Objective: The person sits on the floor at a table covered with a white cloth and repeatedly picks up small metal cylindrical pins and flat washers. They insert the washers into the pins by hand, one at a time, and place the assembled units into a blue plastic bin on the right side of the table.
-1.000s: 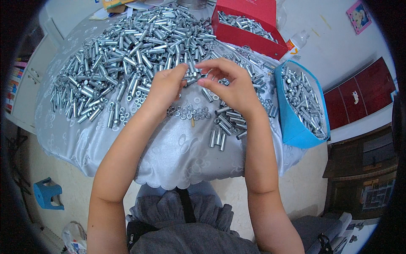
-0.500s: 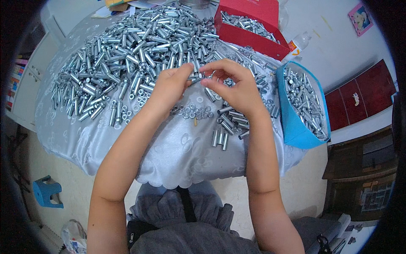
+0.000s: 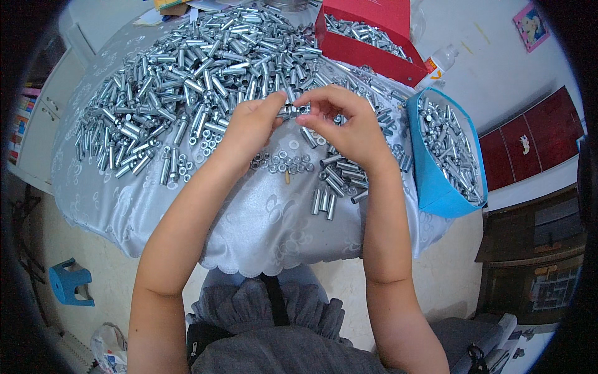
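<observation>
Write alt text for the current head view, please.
A person's left hand and right hand are at a small metal part over a cloth-covered table, near a large heap of metal fasteners. A red box and a blue bin, both holding metal parts, stand toward the right.

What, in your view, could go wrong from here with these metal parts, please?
The metal piece in the left hand might slip and get lost in the pile of metal parts. The right hand could knock and scatter the loose nuts nearby. The filled blue box stands near the edge of the table and might spill if bumped.
</observation>
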Action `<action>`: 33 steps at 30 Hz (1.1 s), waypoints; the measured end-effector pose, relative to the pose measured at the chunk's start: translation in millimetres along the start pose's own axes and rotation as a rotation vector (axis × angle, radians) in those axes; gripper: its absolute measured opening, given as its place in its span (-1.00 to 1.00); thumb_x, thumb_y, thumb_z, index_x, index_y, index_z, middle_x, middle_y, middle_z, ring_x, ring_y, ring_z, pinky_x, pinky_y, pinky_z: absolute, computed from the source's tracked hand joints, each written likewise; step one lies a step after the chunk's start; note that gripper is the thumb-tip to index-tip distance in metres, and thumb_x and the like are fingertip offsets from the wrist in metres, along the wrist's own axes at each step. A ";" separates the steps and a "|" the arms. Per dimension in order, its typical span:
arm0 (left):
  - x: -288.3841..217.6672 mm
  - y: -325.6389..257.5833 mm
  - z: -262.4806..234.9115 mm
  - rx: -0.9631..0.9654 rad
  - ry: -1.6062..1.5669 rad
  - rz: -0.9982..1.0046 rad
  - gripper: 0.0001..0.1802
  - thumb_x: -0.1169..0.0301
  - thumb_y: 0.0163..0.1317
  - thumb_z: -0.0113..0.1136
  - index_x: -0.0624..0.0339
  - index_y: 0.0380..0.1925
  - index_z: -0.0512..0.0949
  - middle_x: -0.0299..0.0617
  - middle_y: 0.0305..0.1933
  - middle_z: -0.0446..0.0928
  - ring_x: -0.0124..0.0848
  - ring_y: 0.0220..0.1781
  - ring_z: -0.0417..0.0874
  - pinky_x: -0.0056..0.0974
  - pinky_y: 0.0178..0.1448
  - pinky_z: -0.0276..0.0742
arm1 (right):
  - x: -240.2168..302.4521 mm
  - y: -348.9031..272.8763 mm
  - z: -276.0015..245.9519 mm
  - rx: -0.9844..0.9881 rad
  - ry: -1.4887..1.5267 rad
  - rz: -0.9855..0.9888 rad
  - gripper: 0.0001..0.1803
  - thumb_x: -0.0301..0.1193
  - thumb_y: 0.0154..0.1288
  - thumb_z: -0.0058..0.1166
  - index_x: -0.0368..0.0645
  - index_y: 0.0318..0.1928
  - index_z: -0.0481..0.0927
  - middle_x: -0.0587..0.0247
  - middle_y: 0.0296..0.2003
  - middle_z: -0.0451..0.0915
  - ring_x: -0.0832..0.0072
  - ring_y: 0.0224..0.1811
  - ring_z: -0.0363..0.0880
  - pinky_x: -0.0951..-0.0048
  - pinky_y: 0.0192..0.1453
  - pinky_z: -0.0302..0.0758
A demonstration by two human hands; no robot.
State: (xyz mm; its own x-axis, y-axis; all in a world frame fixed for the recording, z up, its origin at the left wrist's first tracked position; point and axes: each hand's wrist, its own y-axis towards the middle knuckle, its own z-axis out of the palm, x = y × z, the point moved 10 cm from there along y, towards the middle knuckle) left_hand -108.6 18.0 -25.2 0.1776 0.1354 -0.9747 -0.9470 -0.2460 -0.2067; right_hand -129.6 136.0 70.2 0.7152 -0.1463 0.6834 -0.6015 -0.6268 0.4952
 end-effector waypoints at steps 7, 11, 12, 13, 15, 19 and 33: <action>-0.1 1.3 0.8 0.016 0.007 0.000 -0.62 0.03 0.09 0.06 0.03 -0.69 0.36 -0.45 -0.72 0.21 -0.62 -0.72 0.09 -0.44 -0.61 -0.03 | -11.9 -3.8 -2.7 -0.001 -0.014 0.162 -0.76 -0.42 -0.05 0.26 -0.18 -0.31 0.56 0.40 -0.58 0.43 0.68 -0.59 0.31 0.64 -0.53 0.26; -0.3 1.0 -0.1 0.004 -0.019 0.004 -0.60 0.02 0.09 0.06 0.08 -0.69 0.39 -0.42 -0.73 0.25 -0.62 -0.72 0.14 -0.45 -0.62 0.01 | 0.5 0.2 -1.3 -0.045 0.027 0.017 -0.74 -0.40 -0.04 0.27 -0.18 -0.30 0.55 0.43 -0.63 0.40 0.69 -0.62 0.29 0.66 -0.53 0.25; -0.8 0.9 -0.9 0.000 -0.014 0.011 -0.57 0.01 0.09 0.05 0.12 -0.69 0.41 -0.39 -0.71 0.30 -0.61 -0.71 0.18 -0.46 -0.62 0.05 | -2.6 0.3 1.4 -0.026 0.041 -0.006 -0.72 -0.39 -0.05 0.28 -0.17 -0.29 0.55 0.44 -0.63 0.39 0.69 -0.61 0.28 0.67 -0.53 0.25; -1.3 0.9 -1.6 -0.005 -0.010 0.018 -0.54 -0.01 0.09 0.05 0.16 -0.70 0.44 -0.35 -0.70 0.34 -0.61 -0.70 0.23 -0.46 -0.62 0.10 | -3.0 0.4 3.7 -0.006 0.055 -0.030 -0.71 -0.39 -0.06 0.28 -0.16 -0.27 0.55 0.45 -0.63 0.39 0.70 -0.61 0.28 0.67 -0.53 0.26; -0.9 0.6 -0.3 0.002 -0.002 0.007 -0.59 0.02 0.09 0.06 0.10 -0.68 0.41 -0.41 -0.73 0.25 -0.61 -0.73 0.16 -0.45 -0.63 0.01 | -15.0 -3.5 7.2 0.085 -0.033 0.111 -0.70 -0.40 -0.07 0.29 -0.16 -0.27 0.55 0.44 -0.60 0.40 0.70 -0.57 0.30 0.68 -0.49 0.28; -1.3 0.5 -1.0 -0.016 -0.003 -0.007 -0.62 0.04 0.09 0.06 0.08 -0.67 0.41 -0.43 -0.75 0.21 -0.61 -0.75 0.12 -0.44 -0.64 -0.02 | -15.5 -4.0 3.1 0.012 0.034 0.178 -0.73 -0.44 -0.07 0.27 -0.18 -0.28 0.56 0.38 -0.54 0.47 0.70 -0.53 0.35 0.67 -0.45 0.32; -1.8 -1.1 1.2 0.005 -0.003 -0.032 -0.64 0.08 0.13 -0.01 0.03 -0.71 0.37 -0.47 -0.77 0.17 -0.63 -0.76 0.06 -0.43 -0.65 -0.09 | 0.8 -1.8 22.3 0.108 -0.074 0.005 -0.79 -0.37 0.17 0.04 -0.28 -0.43 0.43 0.26 -0.56 0.42 0.58 -0.50 0.35 0.56 -0.40 0.32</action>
State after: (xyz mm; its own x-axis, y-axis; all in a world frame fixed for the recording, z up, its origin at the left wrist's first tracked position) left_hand -108.2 19.1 -23.2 0.2068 0.1461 -0.9674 -0.9423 -0.2365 -0.2371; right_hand -120.0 120.0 57.9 0.7391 -0.2030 0.6423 -0.5660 -0.7042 0.4287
